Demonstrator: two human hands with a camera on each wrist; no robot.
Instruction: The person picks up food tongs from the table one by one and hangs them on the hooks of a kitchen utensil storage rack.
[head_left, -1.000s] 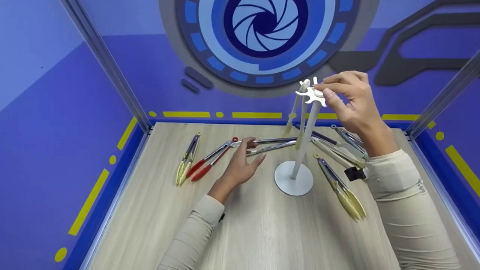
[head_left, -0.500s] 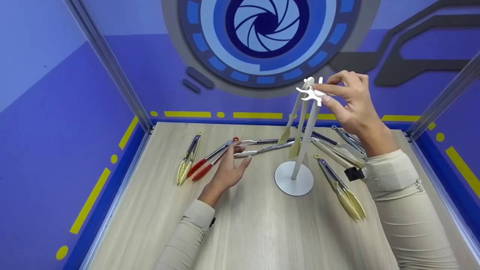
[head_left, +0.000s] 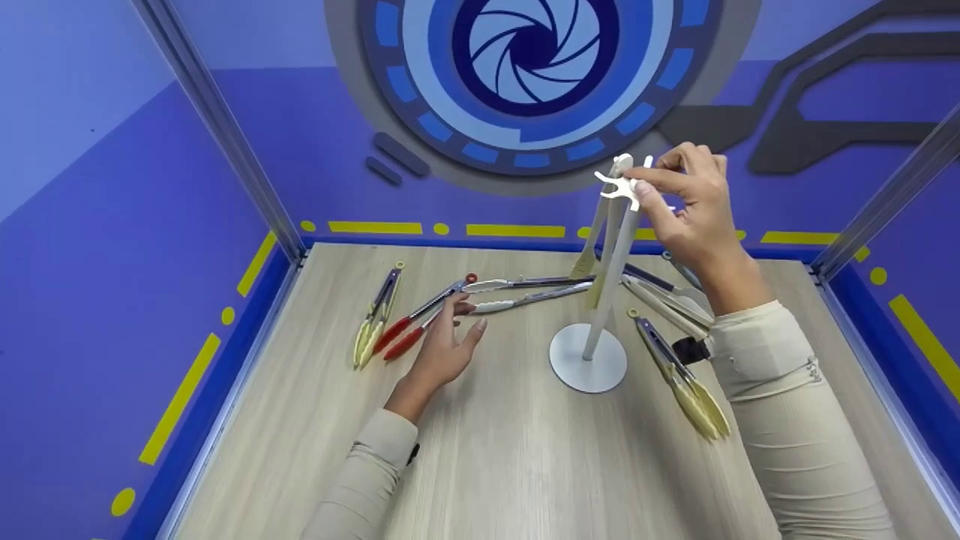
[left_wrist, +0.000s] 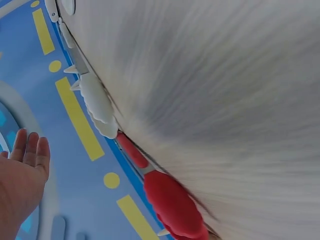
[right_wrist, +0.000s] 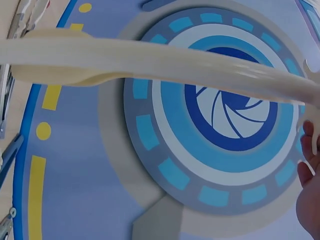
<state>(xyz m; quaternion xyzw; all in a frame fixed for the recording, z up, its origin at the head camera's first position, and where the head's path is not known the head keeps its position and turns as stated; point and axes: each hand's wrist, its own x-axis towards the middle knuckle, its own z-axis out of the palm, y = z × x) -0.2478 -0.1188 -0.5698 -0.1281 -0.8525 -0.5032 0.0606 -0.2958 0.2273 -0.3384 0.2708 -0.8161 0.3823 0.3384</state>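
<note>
My right hand (head_left: 694, 202) pinches the white hooked top (head_left: 619, 187) of a utensil stand, thumb and index finger at its hub. The stand's grey pole (head_left: 613, 277) rises from a round base (head_left: 587, 367) on the table. Behind the pole hang pale spatulas, one a slotted turner (head_left: 584, 262). In the right wrist view the pole (right_wrist: 200, 67) crosses the picture, with the hand (right_wrist: 310, 200) at the right edge. My left hand (head_left: 442, 349) is held with fingers extended, close to the white-tipped tongs (head_left: 495, 306) and the red-tipped tongs (head_left: 420, 322).
Yellow-tipped tongs (head_left: 377, 315) lie at the far left, and another yellow pair (head_left: 681, 379) lies right of the base. Beige tongs (head_left: 664, 300) and a dark-handled utensil (head_left: 645, 275) lie behind the stand. A blue patterned wall (head_left: 375, 150) closes off the back.
The white hooked top has turned a little under my right fingers, and the hanging spatulas have swung. My left hand has drawn left and toward me, away from the stand.
</note>
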